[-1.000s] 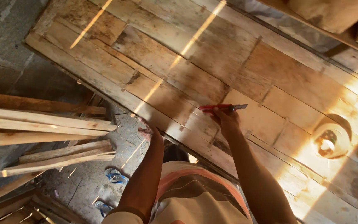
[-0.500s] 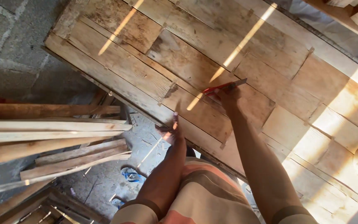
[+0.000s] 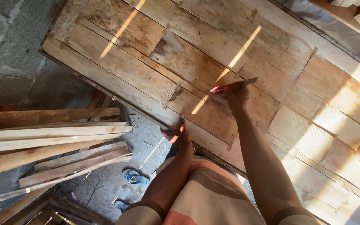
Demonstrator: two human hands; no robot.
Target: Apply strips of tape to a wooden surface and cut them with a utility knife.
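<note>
At inspection, the right hand (image 3: 235, 93) lay further in on the wooden panel (image 3: 146, 71) than half a second before, when it sat closer to the near edge; the view had also swung, bringing more of the panel's left end into frame. The right hand was closed in a pinch on a red-handled flat tool (image 3: 232, 85), its grey end pointing up and to the right across the boards. Whether the tool tip touched the wood could not be told. The left hand (image 3: 180, 135) remained at the near edge of the panel, fingers curled over that edge, seemingly bracing it. The shift suggested the work point had moved along the boards rather than off them.

The panel was built of pale, worn planks set side by side, with narrow battens crossing them and small metal fasteners at the joints. Dark staining showed around several joints. Bars of sunlight crossed the surface. It lay slanted across the view, above a concrete floor (image 3: 113, 179).

A stack of loose timber lengths (image 3: 51, 137) sat to the left, well apart from both hands. A blue sandal (image 3: 134, 178) lay on the floor below the panel edge.
</note>
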